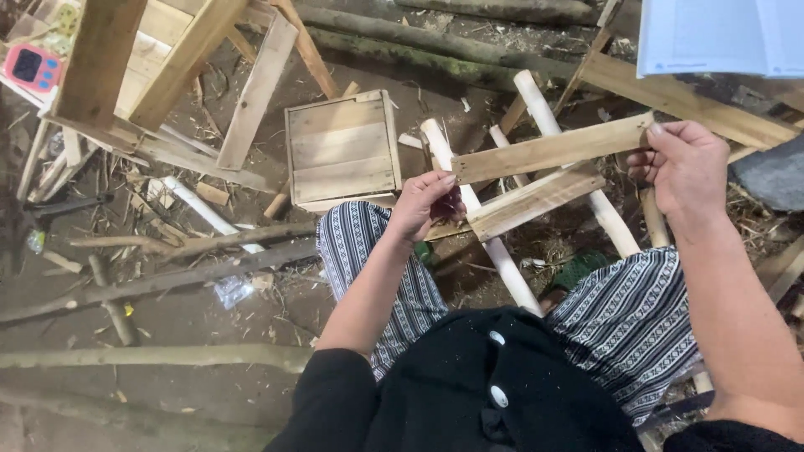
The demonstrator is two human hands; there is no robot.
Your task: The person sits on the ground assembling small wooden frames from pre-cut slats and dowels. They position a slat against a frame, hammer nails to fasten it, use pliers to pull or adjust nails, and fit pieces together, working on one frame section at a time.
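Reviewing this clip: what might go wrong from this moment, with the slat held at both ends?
1. The wooden slat is pinched only at its ends by the left hand and right hand, so it may twist or slip.
2. Its rough-sawn edges might splinter into bare fingertips.
3. If dropped, it could knock the second slat off the pale poles.

both hands (431, 203) (682, 167) raised, seemingly gripping

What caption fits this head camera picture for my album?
Both hands, left hand and right hand, hold a wooden slat above two pale poles.
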